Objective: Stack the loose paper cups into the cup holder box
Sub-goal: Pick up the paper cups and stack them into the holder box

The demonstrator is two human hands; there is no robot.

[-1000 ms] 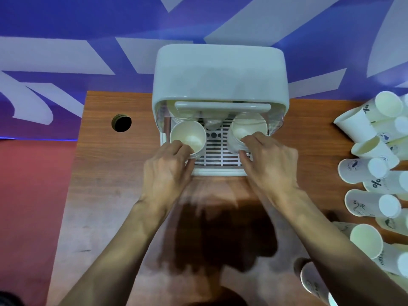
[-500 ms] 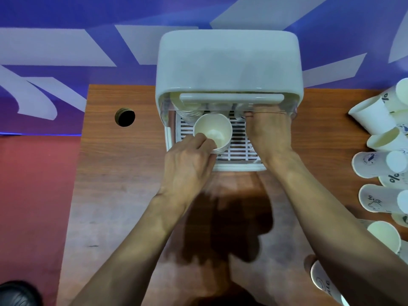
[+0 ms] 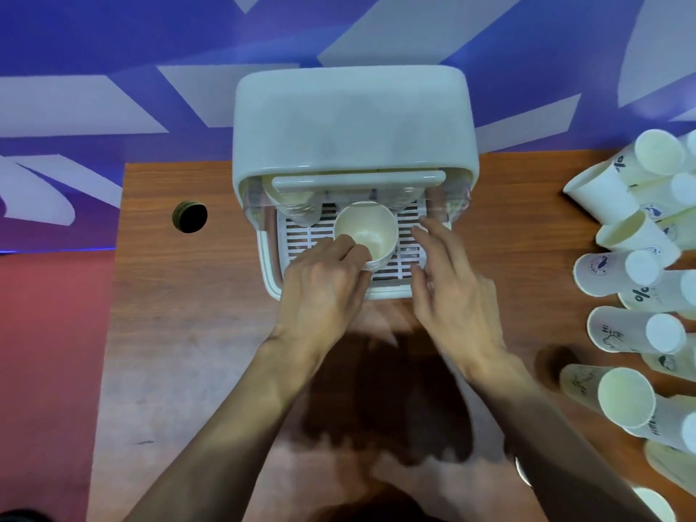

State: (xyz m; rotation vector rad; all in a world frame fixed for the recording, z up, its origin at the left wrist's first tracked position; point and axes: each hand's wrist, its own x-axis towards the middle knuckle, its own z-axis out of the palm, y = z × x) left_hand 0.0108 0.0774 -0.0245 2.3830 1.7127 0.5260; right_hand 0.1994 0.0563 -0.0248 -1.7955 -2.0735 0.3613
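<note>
From the head view, my left hand (image 3: 320, 292) pinches the paper cup (image 3: 364, 229) at its near rim, upright over the slatted tray (image 3: 301, 235) of the cup holder box (image 3: 350, 118). It's light and thin-walled, I judge, so a soft rim pinch suits. Half a second ago my right hand (image 3: 455, 295) reached inside the box; now it's out, fingers spread, empty
</note>
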